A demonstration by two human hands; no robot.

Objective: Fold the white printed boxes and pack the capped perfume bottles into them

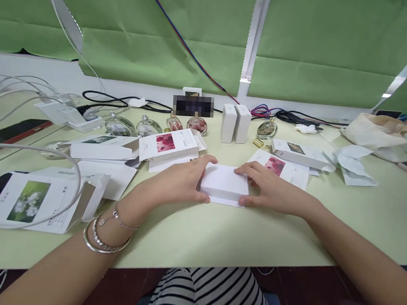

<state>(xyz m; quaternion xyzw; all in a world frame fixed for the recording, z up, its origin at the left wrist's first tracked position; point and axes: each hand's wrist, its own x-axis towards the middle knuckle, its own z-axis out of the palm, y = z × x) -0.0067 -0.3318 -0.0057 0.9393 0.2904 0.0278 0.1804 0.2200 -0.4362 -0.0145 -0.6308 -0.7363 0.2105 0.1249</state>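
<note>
One white box between my left hand and right hand, both pinching its ends, I judge to steady it.

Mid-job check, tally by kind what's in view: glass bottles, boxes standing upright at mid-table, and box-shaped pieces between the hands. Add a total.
Glass bottles: 5
Upright white boxes: 2
White box-shaped piece between the left hand and right hand: 1
Total: 8
</note>
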